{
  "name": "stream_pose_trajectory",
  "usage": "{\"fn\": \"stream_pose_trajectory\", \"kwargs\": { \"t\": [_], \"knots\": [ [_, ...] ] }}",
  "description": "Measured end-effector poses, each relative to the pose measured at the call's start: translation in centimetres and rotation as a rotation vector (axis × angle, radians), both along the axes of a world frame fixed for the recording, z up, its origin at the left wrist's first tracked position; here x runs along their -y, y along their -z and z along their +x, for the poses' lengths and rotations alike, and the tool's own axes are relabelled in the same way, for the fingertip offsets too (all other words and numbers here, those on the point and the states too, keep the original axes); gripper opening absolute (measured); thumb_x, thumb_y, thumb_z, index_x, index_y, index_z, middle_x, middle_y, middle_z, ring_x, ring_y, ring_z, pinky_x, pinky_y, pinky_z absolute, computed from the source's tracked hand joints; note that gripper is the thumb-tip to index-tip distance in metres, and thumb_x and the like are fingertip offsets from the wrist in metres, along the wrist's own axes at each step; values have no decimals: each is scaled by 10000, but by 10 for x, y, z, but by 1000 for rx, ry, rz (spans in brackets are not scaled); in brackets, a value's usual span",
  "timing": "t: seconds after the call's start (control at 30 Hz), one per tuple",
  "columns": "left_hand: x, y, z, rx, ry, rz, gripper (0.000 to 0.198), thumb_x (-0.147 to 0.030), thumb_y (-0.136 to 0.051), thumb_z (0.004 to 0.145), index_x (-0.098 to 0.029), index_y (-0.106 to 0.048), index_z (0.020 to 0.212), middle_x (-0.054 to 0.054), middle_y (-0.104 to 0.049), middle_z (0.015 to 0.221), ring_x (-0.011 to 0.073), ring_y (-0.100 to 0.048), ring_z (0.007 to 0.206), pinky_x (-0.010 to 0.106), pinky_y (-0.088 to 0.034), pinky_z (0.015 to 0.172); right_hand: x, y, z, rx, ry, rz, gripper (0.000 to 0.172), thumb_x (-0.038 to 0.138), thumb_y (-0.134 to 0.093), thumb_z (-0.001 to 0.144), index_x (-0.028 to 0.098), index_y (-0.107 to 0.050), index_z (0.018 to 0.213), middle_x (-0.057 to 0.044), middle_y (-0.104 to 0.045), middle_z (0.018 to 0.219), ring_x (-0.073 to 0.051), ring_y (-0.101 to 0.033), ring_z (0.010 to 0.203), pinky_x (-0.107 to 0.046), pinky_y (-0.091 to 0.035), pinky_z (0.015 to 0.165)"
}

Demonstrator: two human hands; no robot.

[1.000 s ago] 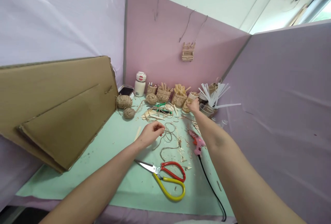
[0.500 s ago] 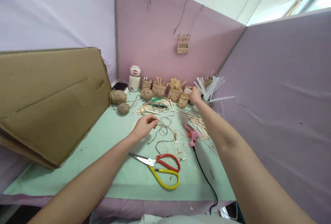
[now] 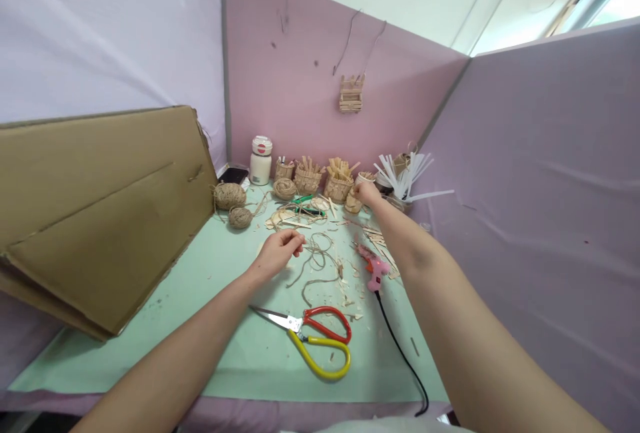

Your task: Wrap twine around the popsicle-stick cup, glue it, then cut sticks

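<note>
Brown twine (image 3: 321, 260) lies beside the pinched left hand (image 3: 281, 251), right hand (image 3: 367, 194) outstretched, grip unclear.

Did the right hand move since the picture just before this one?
Yes. Judged against the basket of yellowish sticks, which stands by the wall, the right hand has moved left, closer to it.

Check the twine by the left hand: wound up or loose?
Loose: the twine lies in open, overlapping loops on the green tabletop, beside the left hand.
</note>
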State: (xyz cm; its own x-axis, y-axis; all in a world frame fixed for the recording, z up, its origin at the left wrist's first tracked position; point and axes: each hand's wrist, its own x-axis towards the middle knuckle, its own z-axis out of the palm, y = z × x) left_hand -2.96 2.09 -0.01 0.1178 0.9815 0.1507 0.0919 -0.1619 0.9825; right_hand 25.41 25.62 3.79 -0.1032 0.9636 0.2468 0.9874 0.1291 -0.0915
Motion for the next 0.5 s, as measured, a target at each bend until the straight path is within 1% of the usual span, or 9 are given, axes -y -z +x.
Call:
{"fn": "stream_pose_trajectory", "kwargs": {
  "t": [0.17, 0.33, 0.5],
  "knots": [
    [-2, 1, 0, -14, 11, 5, 273, -429, -542, 757, -162, -589, 735, 4, -581, 637, 117, -512, 584, 244, -384, 564, 4, -1, 10, 91, -25, -76, 315, 335, -547, 904, 166, -548, 1169, -74, -574, 1173, -199, -593, 986, -404, -512, 831],
    [-4, 6, 0, -11, 26, -1, 281, -436, -545, 754, -157, -581, 739, 4, -574, 634, 118, -511, 587, 240, -377, 554, 10, -1, 18, 121, -25, -66, 312, 333, -545, 905, 168, -549, 1169, -75, -573, 1176, -198, -592, 988, -403, -511, 833],
    [-3, 4, -1, -26, 12, -23, 278, -431, -550, 746, -156, -591, 744, 7, -583, 658, 118, -523, 599, 237, -379, 557, 11, 2, 16, 122, -13, -63, 319, 336, -549, 902, 164, -548, 1170, -73, -573, 1174, -203, -592, 991, -405, -510, 834]
  ]
}}
